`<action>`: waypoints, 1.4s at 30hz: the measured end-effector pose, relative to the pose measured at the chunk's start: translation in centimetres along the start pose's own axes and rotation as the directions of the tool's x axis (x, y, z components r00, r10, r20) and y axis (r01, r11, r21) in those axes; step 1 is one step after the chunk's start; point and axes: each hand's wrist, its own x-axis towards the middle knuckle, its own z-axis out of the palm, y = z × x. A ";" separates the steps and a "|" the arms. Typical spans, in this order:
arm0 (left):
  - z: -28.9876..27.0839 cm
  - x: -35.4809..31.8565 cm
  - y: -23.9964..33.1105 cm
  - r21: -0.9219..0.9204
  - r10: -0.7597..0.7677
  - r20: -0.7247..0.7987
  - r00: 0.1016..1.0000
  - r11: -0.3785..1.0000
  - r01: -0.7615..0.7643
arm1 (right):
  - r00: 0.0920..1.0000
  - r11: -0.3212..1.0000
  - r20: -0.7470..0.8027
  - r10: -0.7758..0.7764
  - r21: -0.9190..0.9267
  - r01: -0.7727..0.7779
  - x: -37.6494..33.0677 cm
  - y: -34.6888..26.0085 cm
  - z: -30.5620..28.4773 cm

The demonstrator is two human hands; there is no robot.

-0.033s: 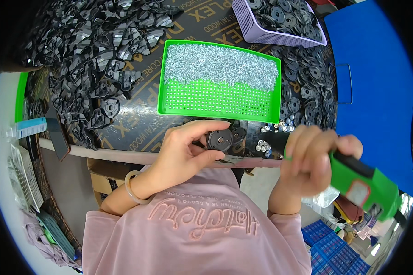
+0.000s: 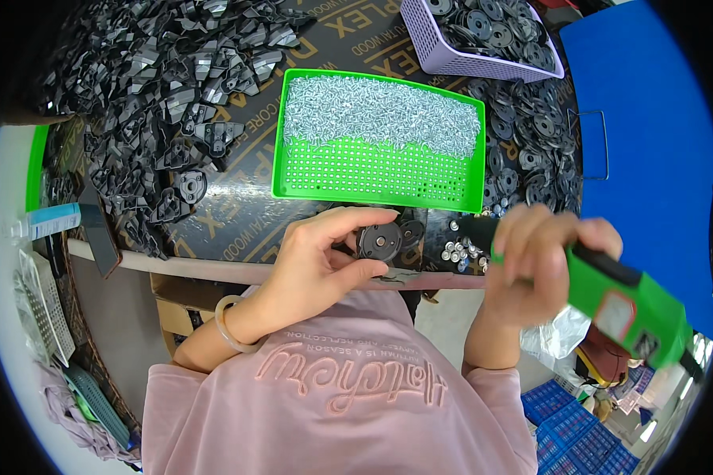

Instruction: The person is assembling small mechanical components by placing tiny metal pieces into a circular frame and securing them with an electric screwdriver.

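Holding, left hand [image 2: 313, 249]: one black round part [image 2: 379, 242], gripped by the rim between thumb and fingers, its face with a bright centre turned to the camera. Location: at the near edge of the dark-faced table [image 2: 230, 233], in front of the green tray. A second black round part [image 2: 411, 232] just beside it, on the right; contact between the two cannot be told.
Right hand [image 2: 543, 261]: closed around a green handheld power tool [image 2: 630, 313], blurred, its dark front end directed left, close to small silver round pieces [image 2: 458, 253]; contact with these cannot be told.
Green perforated tray [image 2: 364, 170], rectangular: silver screws [image 2: 380, 111] heaped across its far half.
Lilac slatted basket [image 2: 463, 65], far right of table: filled with black discs [image 2: 491, 32].
Loose black discs [image 2: 531, 150], one heap, between tray and blue panel [image 2: 646, 158].
Angular black plastic pieces [image 2: 158, 103], large heap, left side.
Pale bangle [image 2: 231, 324], one, on the left wrist.
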 end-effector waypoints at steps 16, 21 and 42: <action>0.2 0.2 0.6 -0.077 0.008 0.021 1.000 0.997 -0.006 | 0.996 0.997 -0.081 0.022 -0.067 -0.028 0.0 4.4 -0.9; 0.2 0.4 0.3 -0.086 0.016 0.005 1.000 0.996 -0.015 | 0.994 0.995 -0.099 -0.038 -0.095 0.029 0.4 3.1 -0.4; 0.6 0.1 0.7 0.012 0.028 -0.008 1.000 1.000 -0.028 | 0.970 0.969 0.233 0.076 0.213 -0.127 0.3 -2.5 3.3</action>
